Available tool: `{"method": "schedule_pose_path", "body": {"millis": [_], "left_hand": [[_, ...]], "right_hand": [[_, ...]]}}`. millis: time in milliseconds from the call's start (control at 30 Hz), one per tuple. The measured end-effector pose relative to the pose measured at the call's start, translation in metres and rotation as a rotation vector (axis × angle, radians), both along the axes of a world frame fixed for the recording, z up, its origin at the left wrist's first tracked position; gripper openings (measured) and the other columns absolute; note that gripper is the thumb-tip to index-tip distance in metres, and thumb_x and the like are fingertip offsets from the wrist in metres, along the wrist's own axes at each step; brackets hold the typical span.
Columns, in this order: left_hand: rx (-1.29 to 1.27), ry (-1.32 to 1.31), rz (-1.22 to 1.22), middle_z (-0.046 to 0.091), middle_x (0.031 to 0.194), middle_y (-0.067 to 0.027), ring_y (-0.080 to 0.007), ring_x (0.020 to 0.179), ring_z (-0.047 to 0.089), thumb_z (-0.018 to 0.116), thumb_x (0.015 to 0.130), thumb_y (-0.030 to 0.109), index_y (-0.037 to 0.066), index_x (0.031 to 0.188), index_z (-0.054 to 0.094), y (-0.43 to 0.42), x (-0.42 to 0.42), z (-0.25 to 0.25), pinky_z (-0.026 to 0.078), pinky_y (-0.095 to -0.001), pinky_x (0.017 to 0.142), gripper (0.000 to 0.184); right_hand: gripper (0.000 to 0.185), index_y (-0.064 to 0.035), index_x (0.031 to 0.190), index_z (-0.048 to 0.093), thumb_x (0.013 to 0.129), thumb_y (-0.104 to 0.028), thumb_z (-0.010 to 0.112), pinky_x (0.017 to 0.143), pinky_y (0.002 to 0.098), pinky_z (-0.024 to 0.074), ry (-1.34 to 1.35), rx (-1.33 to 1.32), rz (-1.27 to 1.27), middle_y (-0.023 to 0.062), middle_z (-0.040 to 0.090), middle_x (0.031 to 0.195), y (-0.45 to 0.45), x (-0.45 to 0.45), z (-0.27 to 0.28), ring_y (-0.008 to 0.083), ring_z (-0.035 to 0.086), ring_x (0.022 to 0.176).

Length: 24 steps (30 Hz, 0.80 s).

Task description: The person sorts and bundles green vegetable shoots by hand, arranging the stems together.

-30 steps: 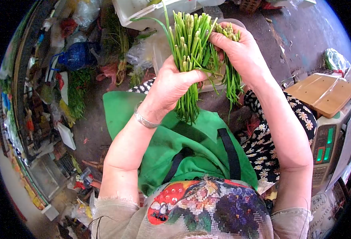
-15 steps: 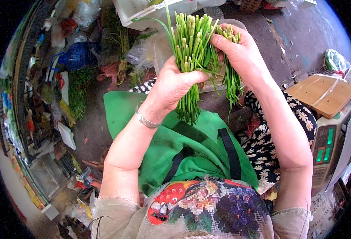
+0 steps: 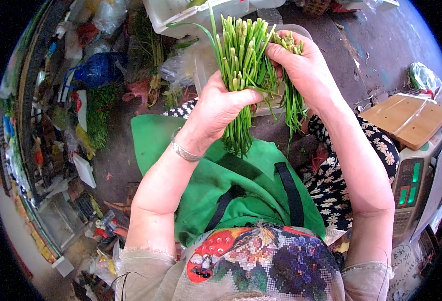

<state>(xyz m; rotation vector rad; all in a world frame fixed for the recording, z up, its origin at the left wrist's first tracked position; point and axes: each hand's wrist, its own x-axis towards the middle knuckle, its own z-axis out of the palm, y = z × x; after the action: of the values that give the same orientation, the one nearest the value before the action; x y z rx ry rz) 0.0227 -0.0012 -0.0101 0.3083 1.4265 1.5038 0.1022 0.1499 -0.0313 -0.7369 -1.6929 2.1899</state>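
A thick bunch of green stalks [image 3: 243, 47] stands with its pale cut ends up, and my left hand [image 3: 223, 103] is closed around its middle. Thin green leaves hang out below that hand. To the right, my right hand [image 3: 301, 62] is closed on a smaller bunch of green stems [image 3: 294, 108], whose leaves droop beneath it. The two bunches are side by side and touch near the fingers. Behind them a translucent plastic container [image 3: 203, 65] shows in part. A green apron [image 3: 251, 180] covers my lap.
A scale with a wooden top [image 3: 409, 118] and lit green digits is at the right. White foam box [image 3: 168, 17] at the top. On the left lie a blue plastic bottle [image 3: 98, 70], leafy greens [image 3: 98, 118], plastic bags and a white block [image 3: 84, 170].
Both hands and the bunches have shifted down very slightly. The grip of each hand looks the same.
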Motion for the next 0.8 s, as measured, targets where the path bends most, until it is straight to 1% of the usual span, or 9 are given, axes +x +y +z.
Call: {"method": "schedule_pose_path", "body": {"millis": [300,600,800], "left_hand": [[0.023,-0.03,-0.001,0.063,0.098,-0.0037,-0.0139,0.084,0.061,0.068,0.075,-0.003,0.003,0.114,0.056,0.0019,0.0017,0.0065,0.051,-0.0276,0.071,0.042],[0.013,-0.018,-0.002,0.064,0.097,-0.0041,-0.0143,0.083,0.061,0.067,0.074,-0.004,0.002,0.112,0.057,0.0015,0.0014,0.005,0.051,-0.0276,0.07,0.039],[0.006,-0.015,-0.005,0.064,0.098,-0.0042,-0.0146,0.084,0.061,0.067,0.075,-0.003,0.002,0.113,0.057,0.0016,0.0012,0.0052,0.051,-0.0279,0.071,0.04]], "right_hand": [[0.016,-0.0019,0.091,0.062,0.086,-0.016,0.059,0.056,0.0227,0.0399,0.005,-0.005,0.013,-0.0035,0.057,0.072,0.0003,0.0008,0.0018,0.0047,0.049,0.064],[0.018,-0.0013,0.095,0.063,0.086,-0.016,0.06,0.058,0.0232,0.042,0.001,0.001,0.013,-0.0023,0.06,0.075,0.0004,0.0014,0.0022,0.0052,0.05,0.065],[0.018,-0.001,0.096,0.063,0.086,-0.016,0.06,0.059,0.023,0.0431,0.012,-0.004,0.013,-0.0014,0.061,0.078,-0.0001,0.0016,0.0045,0.0059,0.052,0.067]]}}
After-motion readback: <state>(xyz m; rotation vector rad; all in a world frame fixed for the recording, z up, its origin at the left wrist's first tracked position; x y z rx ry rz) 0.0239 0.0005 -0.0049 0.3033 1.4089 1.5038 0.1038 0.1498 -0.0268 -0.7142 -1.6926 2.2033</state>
